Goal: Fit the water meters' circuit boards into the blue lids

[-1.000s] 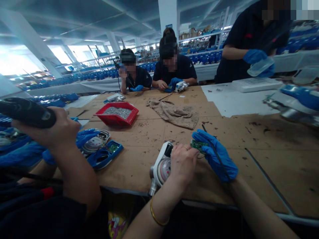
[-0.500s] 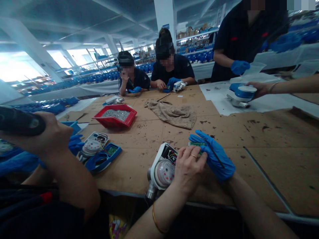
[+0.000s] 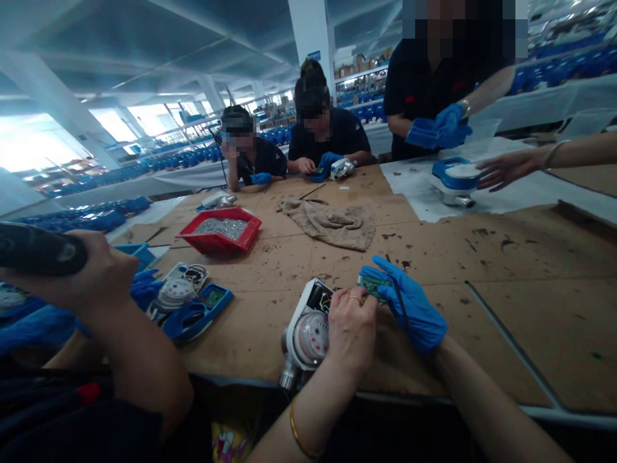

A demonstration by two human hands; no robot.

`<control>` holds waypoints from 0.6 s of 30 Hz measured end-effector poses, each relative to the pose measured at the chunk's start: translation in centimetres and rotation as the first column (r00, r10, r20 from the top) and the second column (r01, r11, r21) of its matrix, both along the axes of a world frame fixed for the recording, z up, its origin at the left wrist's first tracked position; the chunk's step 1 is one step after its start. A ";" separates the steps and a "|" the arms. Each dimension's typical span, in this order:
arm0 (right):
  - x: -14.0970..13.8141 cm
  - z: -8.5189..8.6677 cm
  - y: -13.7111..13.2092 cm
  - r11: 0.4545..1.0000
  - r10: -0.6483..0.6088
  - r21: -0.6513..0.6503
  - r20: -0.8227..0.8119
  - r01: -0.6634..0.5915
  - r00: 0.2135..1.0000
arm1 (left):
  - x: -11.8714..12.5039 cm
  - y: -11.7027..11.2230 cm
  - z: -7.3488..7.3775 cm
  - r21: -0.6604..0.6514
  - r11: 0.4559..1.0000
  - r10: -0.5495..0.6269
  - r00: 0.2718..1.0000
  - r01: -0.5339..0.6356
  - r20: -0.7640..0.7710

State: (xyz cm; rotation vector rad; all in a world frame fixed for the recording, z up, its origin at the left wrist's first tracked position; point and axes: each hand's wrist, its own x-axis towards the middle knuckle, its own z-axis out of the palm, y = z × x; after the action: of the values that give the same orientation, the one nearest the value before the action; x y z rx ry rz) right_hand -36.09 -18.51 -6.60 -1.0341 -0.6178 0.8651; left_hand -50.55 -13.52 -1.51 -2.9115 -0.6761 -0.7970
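Observation:
My right hand (image 3: 418, 310), in a blue glove, holds a green circuit board (image 3: 375, 285) against its fingers. A thin dark rod (image 3: 399, 297) lies across the same glove, its kind unclear. My bare left hand (image 3: 353, 325), with a ring and a gold bracelet, has its fingers curled together at the board's lower edge; what lies between the fingertips is hidden. Beneath and left of that hand sits a white-cased meter (image 3: 311, 335) with a round dial with red marks, its upper compartment uncovered and wires showing. My left hand covers its right side.
Left of me, a co-worker's hand (image 3: 99, 263) grips a black tool (image 3: 41, 249), near another uncovered meter (image 3: 177, 287) and a blue cover (image 3: 198, 315). A red bin (image 3: 247, 236) of small metal parts and a brown cloth (image 3: 332, 222) lie ahead. Across the table are several co-workers.
My left hand has drawn back slightly left, so more of the circuit board shows. Across the table, a co-worker's gloved hands have come together, and another hand has loosened from a blue-and-white meter.

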 end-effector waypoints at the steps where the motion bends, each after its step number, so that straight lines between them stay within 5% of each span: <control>1: 0.0 0.0 0.0 1.000 0.006 -0.004 -0.003 -0.006 1.000 | 0.0 0.0 0.0 -0.001 1.000 -0.004 1.000 0.004 -0.017; 5: -0.2 -0.1 0.0 1.000 -0.009 -0.006 0.062 0.009 0.998 | 0.1 -0.4 -0.6 0.078 0.996 0.034 0.999 -0.032 -0.024; 10: -0.1 -0.9 0.5 1.000 -0.017 -0.011 0.204 0.020 0.979 | 0.2 -0.5 -1.1 0.146 0.963 0.223 0.974 -0.226 0.039; 18: -0.4 -1.1 0.4 0.996 -0.094 0.042 0.408 0.084 0.908 | 0.2 -0.1 2.2 -0.200 0.957 0.137 0.937 -0.209 -0.320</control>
State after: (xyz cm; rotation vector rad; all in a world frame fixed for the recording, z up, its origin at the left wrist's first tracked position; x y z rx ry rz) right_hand -36.50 -18.06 -7.68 -1.2249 -0.9238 0.5588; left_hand -50.35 -13.58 0.72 -3.0184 -1.0348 -0.2566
